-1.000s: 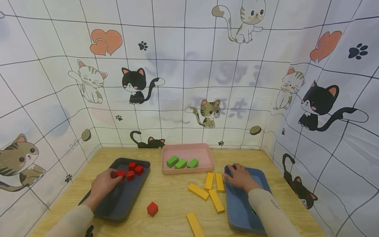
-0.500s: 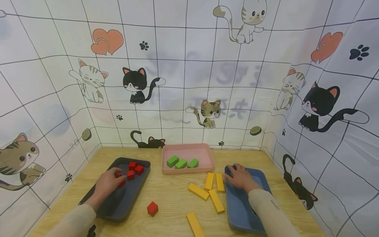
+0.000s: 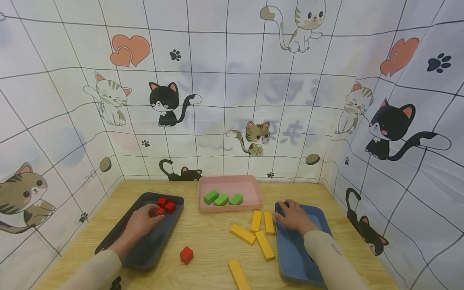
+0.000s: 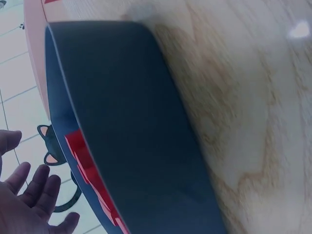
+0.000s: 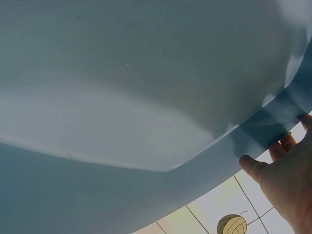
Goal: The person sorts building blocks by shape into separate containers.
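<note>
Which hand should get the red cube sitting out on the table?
Probably the left hand: it is over the dark gray tray, nearer that red cube. The right hand is at the blue tray, with yellow blocks in between.

Head cam's pretty bright, soft even light, the wall (image 3: 212, 90) nearly white and only faint shadows on the worktop (image 3: 210, 233). Wide lens, so stuff stretches toward the edges. Left wrist's softer: wood grain looks smeary, a white glare spot burns out top right, and the dark tray (image 4: 131, 122) goes murky. Right wrist's dimmer, soft-edged shadow across the blue tray (image 5: 112, 117).
</note>
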`<action>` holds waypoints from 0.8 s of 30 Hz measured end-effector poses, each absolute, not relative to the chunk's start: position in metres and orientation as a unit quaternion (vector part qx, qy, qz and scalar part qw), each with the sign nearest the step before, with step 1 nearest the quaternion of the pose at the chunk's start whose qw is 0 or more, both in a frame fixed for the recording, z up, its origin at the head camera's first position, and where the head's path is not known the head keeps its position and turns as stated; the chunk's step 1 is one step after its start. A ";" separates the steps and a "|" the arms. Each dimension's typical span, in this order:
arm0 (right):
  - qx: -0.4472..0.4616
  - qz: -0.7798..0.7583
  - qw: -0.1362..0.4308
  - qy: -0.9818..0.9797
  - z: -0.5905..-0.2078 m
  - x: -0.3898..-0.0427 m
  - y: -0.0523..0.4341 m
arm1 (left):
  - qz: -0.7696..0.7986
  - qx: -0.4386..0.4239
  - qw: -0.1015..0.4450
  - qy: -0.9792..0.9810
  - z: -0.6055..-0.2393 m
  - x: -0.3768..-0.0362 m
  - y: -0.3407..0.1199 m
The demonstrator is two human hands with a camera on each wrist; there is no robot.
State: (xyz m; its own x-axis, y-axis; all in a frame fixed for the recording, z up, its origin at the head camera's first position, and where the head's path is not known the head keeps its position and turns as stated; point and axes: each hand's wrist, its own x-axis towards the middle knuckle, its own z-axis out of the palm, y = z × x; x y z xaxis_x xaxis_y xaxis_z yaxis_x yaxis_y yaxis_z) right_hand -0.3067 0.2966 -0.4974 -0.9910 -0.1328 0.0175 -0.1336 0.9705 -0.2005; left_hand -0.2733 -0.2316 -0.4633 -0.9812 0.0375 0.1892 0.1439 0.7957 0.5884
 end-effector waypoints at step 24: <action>0.068 0.108 0.000 -0.992 -0.499 -0.307 0.298 | -0.373 -0.085 0.042 -0.923 -0.460 -0.245 -0.172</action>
State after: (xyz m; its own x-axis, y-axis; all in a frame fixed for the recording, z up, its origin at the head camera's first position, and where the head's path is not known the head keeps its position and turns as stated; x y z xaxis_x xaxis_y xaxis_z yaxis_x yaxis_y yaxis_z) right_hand -0.3070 0.2981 -0.4985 -0.9908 -0.1346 0.0147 -0.1346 0.9674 -0.2147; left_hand -0.2453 -0.1722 -0.4601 -0.9821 0.1248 0.1407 0.1875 0.7082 0.6807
